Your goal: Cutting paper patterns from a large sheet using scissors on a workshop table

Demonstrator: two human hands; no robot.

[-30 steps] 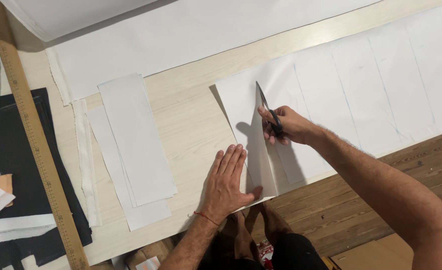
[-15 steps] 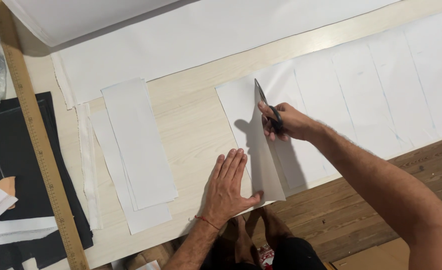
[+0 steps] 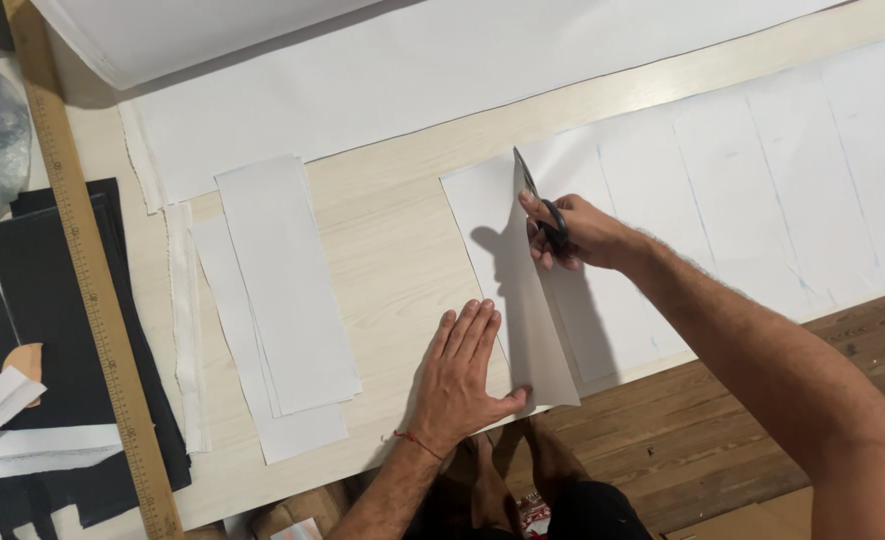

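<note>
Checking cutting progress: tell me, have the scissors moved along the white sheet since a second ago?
Yes. The scissors in the right hand advanced away from the person toward the sheet's far edge.

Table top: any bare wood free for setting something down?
Bare table between the cut white strips and the marked sheet being scissored, above the left hand. Crowded left: wooden ruler, black fabric. Right is all sheet.

Left hand [image 3: 460,372]: bare, no sleeve, with a thin red string around the wrist. Right hand [image 3: 577,232]: bare, no ring or band visible; forearm unsleeved and hairy. Below the table edge: bare feet and dark clothing, partly hidden, with a small red-patterned patch between them.
</note>
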